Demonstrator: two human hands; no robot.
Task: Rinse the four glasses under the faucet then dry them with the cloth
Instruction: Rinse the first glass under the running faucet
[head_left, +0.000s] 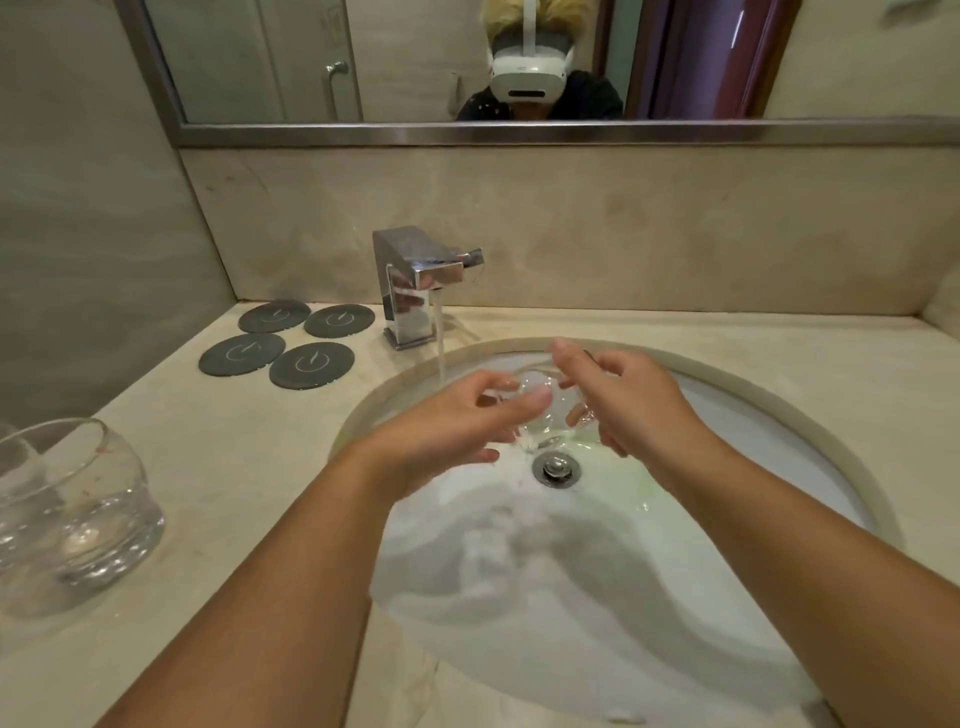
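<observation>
Left arm: I see the bare forearm come in from the lower left, and the left hand curls round the glass, thumb on top.
Right arm: the right hand cups the glass's other side, fingers bent against it and forefinger lifted.
Glass: clear and rounded (wet, with glare), held between my hands over the sink, just above the metal drain plug.
Faucet: the square chrome faucet drops a thin stream beside the left fingertips; I cannot tell whether it strikes the glass.
Worktop: pale, polished stone worktop.
Counts: four dark round coasters lie left of the faucet; one second glass, thick-based, stands far left.
</observation>
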